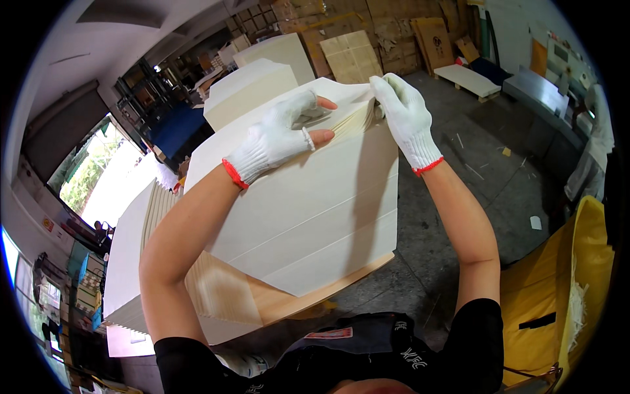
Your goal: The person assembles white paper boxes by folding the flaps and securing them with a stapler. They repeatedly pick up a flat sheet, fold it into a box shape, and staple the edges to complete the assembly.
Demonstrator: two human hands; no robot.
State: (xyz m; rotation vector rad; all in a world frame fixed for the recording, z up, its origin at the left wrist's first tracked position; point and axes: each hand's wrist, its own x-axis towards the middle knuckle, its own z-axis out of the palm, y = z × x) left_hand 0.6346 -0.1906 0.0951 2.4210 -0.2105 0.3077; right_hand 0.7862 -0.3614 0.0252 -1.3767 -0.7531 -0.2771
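A tall stack of large white paper or card sheets (308,217) stands in front of me, its near side cut flush. At its upper right corner, several sheets (354,121) are bent up and fanned apart. My right hand (405,121), in a white knit glove with a red cuff, pinches the corner of these sheets. My left hand (279,136), gloved alike but with bare thumb and forefinger tips, rests on the top beside the fanned edges. Its thumb and forefinger are spread; the other fingers are partly hidden.
The stack rests on a light wooden board (321,282). Another sheet stack (131,256) stands at the left, and more stacks (252,85) stand behind. A yellow sack-like cover (545,282) is at the right. Paper scraps lie on the grey floor (479,151); a low pallet (467,80) stands beyond.
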